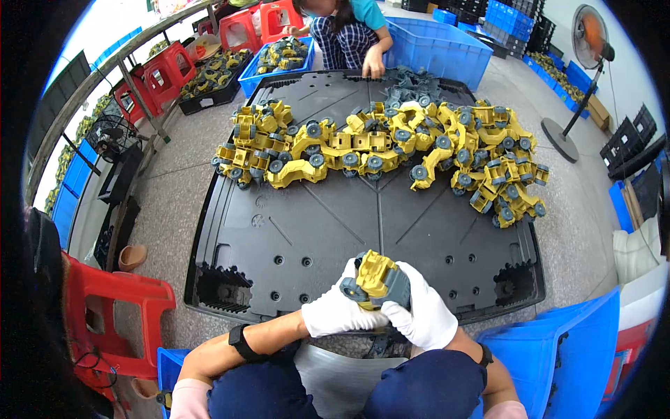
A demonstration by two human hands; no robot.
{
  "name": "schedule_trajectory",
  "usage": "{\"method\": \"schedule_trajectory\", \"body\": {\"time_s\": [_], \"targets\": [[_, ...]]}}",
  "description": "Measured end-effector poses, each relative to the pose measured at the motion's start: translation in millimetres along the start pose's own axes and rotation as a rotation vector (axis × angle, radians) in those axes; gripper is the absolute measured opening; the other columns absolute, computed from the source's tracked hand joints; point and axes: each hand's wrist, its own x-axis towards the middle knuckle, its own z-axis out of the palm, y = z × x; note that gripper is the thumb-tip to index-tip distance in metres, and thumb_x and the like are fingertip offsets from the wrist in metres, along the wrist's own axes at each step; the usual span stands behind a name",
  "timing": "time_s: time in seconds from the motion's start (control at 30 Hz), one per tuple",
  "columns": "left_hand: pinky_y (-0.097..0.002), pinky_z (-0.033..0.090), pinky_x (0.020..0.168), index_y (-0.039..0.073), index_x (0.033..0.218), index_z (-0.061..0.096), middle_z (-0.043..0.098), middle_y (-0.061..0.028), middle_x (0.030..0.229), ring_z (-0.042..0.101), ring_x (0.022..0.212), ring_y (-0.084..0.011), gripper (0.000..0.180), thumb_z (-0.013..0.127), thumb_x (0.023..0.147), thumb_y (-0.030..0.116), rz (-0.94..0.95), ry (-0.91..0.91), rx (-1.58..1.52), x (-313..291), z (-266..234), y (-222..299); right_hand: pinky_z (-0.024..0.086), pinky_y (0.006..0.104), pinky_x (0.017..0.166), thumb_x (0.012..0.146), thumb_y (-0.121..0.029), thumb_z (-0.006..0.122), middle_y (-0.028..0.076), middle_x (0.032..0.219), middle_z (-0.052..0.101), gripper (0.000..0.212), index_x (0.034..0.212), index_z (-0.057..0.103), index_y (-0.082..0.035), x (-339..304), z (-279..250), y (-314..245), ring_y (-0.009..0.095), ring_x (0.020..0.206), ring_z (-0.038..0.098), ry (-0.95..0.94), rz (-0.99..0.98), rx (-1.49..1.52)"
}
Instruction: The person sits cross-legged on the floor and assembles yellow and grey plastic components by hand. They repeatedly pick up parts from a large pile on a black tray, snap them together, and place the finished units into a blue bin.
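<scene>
Both my hands wear white gloves and hold a yellow toy truck (377,273) above the table's near edge. My left hand (343,307) closes round its left side, where a dark grey wheel shows. My right hand (424,311) grips the right side, beside a boxy dark grey part (396,288) on the truck. Where that grey part joins the truck is hard to make out. Farther off on the black plastic table (314,230) lies a long heap of similar yellow toy trucks (370,143) with grey wheels. Behind them sits a pile of loose dark grey parts (412,85).
Across the table a person (349,31) crouches, one hand on its far edge. Blue bins (436,52) stand behind, and another blue bin (558,349) is at my right. A red stool (118,307) stands at my left. A fan (590,42) rises at far right.
</scene>
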Motion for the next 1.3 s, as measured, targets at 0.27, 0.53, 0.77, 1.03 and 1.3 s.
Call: {"method": "schedule_trajectory", "body": {"time_s": [0.27, 0.53, 0.77, 1.03, 1.3], "targets": [[-0.0349, 0.041, 0.104, 0.005, 0.136, 0.047, 0.057, -0.0068, 0.127, 0.052, 0.116, -0.0165, 0.063, 0.077, 0.082, 0.016, -0.201, -0.155, -0.483, -1, -13, 35, 0.043, 0.0378, 0.097, 0.093, -0.009, 0.054, 0.021, 0.117, 0.056, 0.042, 0.13, 0.044, 0.007, 29, 20, 17, 0.031, 0.108, 0.058, 0.275, -0.097, 0.366], [-0.034, 0.047, 0.098, 0.005, 0.132, 0.051, 0.06, -0.005, 0.121, 0.056, 0.113, -0.016, 0.06, 0.079, 0.079, 0.011, -0.182, -0.087, -0.592, -9, -43, 28, 0.041, 0.0396, 0.102, 0.093, -0.027, 0.062, 0.023, 0.132, 0.049, 0.057, 0.138, 0.04, 0.002, 55, 34, 11, 0.032, 0.121, 0.052, 0.091, -0.012, 0.473], [-0.0353, 0.052, 0.085, 0.004, 0.115, 0.061, 0.064, -0.0054, 0.105, 0.062, 0.095, -0.0185, 0.062, 0.087, 0.06, 0.017, -0.547, 0.487, 0.029, -203, -144, 49, 0.052, 0.034, 0.079, 0.086, -0.011, 0.07, 0.012, 0.098, 0.064, 0.025, 0.11, 0.067, -0.002, -5, -17, 35, 0.022, 0.089, 0.065, -0.076, 0.174, 0.15], [-0.0354, 0.053, 0.081, 0.008, 0.101, 0.065, 0.066, -0.0068, 0.094, 0.064, 0.086, -0.023, 0.041, 0.08, 0.063, 0.015, -1.039, 0.809, -0.276, -427, -33, 78, 0.05, 0.0409, 0.083, 0.081, -0.01, 0.064, 0.012, 0.107, 0.068, 0.022, 0.102, 0.069, -0.007, -54, 17, 88, 0.029, 0.097, 0.063, -0.095, -0.188, -0.558], [-0.0363, 0.054, 0.077, 0.008, 0.094, 0.067, 0.067, -0.0102, 0.088, 0.064, 0.08, -0.0276, 0.027, 0.075, 0.071, 0.021, -1.473, 0.697, -0.149, -499, 13, 22, 0.042, 0.0449, 0.092, 0.079, -0.015, 0.058, 0.012, 0.117, 0.061, 0.024, 0.102, 0.062, -0.008, -27, 34, 89, 0.028, 0.108, 0.057, -0.27, -0.301, -0.701]]}}
